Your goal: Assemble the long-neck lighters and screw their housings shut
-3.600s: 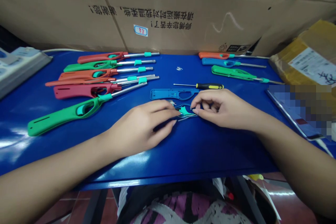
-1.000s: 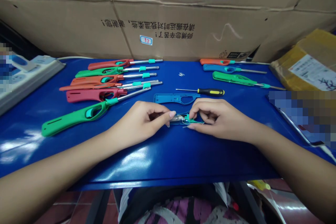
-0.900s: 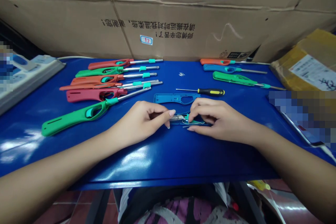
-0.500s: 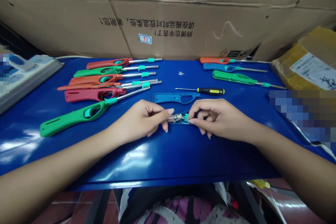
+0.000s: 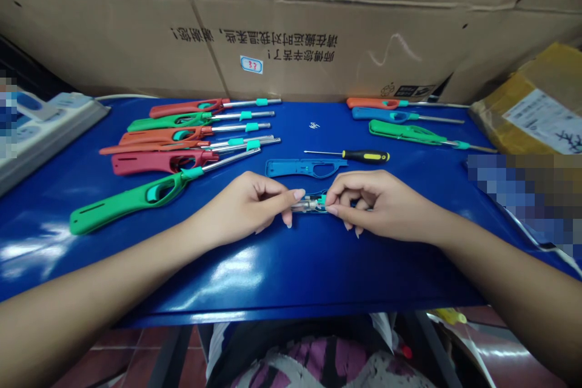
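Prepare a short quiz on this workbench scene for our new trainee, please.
1. True or false: the slim black-and-yellow screwdriver lies on the glossy blue table.
2. What does the bare left hand pinch? A) the screwdriver B) a small clear-and-silver part C) the brown cardboard box
3. How many plastic-handled metal rods lie grouped at the table's back right?
Key: 1 true; 2 B; 3 three
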{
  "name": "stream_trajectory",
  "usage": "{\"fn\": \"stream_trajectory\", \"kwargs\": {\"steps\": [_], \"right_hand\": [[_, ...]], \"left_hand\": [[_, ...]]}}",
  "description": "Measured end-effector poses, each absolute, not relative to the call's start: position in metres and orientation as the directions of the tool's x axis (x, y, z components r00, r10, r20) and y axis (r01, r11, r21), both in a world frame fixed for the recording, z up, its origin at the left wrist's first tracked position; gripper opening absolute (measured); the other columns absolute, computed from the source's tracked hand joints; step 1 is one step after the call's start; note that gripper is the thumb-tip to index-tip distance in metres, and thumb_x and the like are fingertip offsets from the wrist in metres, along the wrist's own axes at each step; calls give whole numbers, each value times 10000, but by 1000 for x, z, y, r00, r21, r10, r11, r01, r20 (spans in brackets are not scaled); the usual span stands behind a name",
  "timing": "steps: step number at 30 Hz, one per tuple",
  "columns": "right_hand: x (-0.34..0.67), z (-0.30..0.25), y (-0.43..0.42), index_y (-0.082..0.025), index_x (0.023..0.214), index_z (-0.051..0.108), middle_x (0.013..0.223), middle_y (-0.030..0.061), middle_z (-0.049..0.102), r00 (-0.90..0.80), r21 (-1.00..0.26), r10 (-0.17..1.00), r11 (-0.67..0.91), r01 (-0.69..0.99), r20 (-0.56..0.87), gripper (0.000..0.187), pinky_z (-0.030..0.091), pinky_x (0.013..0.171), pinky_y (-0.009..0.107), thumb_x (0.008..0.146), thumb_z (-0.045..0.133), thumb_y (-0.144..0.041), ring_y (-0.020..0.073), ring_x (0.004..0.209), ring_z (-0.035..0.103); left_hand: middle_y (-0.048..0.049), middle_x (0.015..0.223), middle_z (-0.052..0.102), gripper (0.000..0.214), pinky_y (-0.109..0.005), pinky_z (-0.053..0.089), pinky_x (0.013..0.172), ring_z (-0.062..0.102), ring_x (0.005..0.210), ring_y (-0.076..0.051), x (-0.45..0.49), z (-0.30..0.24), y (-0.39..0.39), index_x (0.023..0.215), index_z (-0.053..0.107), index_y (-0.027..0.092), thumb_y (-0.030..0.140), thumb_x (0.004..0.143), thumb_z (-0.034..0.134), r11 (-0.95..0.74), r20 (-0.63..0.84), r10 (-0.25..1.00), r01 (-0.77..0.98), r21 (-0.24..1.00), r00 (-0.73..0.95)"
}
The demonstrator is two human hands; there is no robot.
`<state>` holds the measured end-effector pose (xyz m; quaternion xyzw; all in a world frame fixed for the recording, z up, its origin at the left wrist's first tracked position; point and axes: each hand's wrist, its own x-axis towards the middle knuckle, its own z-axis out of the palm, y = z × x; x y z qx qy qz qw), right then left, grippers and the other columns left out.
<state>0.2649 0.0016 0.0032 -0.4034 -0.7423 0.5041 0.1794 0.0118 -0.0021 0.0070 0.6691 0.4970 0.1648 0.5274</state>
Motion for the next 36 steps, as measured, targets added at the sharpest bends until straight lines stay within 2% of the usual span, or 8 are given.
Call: {"fn": "stream_trajectory", "kwargs": {"steps": [21,36], "right_hand": [[266,1,3,-182,952,648,661,-40,623,-620,-901,771,153,405,-148,103,564,496,186,950,633,-284,87,524,643],[265,3,3,-178,934,662,728,-27,634,-633,-873,767,235,427,-103,96,534,511,176,946,629,-267,67,531,637]], "left_hand": [[45,378,431,480,-174,215,372,321,350,-51,9,4,-1,684,743,156,554,926,630,37,-288,829,466,884,480],[46,377,431,477,-174,211,374,319,351,-50,9,4,-1,672,740,159,553,920,637,52,-302,830,474,879,468]]}}
